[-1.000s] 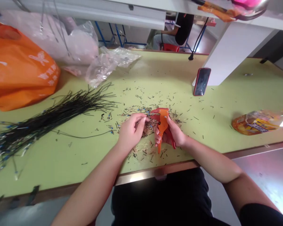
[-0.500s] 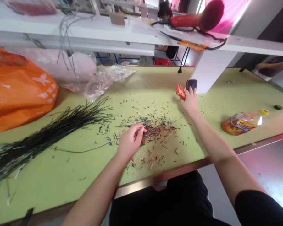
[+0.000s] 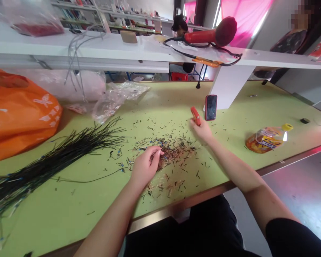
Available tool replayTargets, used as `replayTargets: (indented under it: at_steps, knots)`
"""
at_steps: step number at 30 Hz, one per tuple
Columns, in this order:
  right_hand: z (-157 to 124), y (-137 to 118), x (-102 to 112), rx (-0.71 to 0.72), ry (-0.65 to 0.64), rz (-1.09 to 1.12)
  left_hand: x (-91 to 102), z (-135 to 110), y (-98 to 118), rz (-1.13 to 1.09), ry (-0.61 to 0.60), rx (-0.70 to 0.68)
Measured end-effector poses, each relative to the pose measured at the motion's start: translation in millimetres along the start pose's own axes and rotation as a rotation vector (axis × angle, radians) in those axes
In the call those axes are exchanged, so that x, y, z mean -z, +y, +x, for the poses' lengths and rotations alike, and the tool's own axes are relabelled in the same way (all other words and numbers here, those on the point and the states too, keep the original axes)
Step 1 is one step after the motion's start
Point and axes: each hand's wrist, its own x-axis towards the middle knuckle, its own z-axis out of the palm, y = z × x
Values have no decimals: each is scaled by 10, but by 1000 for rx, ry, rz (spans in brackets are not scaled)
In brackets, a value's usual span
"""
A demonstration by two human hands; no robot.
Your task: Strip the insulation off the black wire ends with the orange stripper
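My left hand rests at the left side of a pile of short wire clippings, thumb and fingers pinched together. Whatever lies between those fingertips, if anything, is too small to make out. My right hand is closed around an orange-red hand tool, held above the table beyond the clippings. Its exact kind is unclear, as my fingers cover part of it. Just right of that hand, a phone in a red case leans upright against the white post. Left of the pile lies a bundle of long black wires.
An orange bag and crumpled clear plastic are at the left back. A drink bottle lies on its side at the right. Overhead, a shelf carries a red hair dryer. Another person is at the upper right.
My right hand has moved left and nearer with the orange-red hand tool, away from the phone, which now shows fully. My left hand stays by the pile. The view has tilted up slightly.
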Motion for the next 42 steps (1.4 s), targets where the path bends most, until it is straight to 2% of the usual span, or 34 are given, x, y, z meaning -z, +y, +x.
replayTargets:
  at_steps: [1,3,5,8,11,13,16,19,21,24,27,35,39,42]
  knots:
    - [-155,-87,-83,-57,-99,118,-3,0,-13,-26,20,-6]
    - [-440,-252,-245,-71,-325,369,-10,7,-46,-76,66,-16]
    - [-662,-375,-379,-98,-483,569,-14,16,-80,-107,109,-26]
    - [-847,-437,-508,-105,-585,685,-8,28,-117,-110,141,-26]
    - [-831,-375,-513,-81,-513,549,4,31,-129,-77,134,-20]
    - [-698,-300,-430,-35,-383,336,9,30,-121,-50,119,-21]
    - [-339,-160,-201,135,-121,-72,8,24,-93,-25,85,-12]
    - [76,30,54,153,-33,-430,1,12,-64,-21,66,-1]
    - [300,177,190,118,9,-554,-2,4,-54,-20,62,-6]
    - [514,380,322,46,78,-619,0,-2,-53,1,58,-9]
    - [619,514,392,-16,94,-638,0,1,-58,6,47,-3]
    - [754,582,435,-48,25,-642,-12,4,-71,11,31,3]
    - [671,508,400,-21,82,-601,2,7,-54,15,25,5]
    - [408,344,295,83,92,-472,11,8,-31,13,28,3]
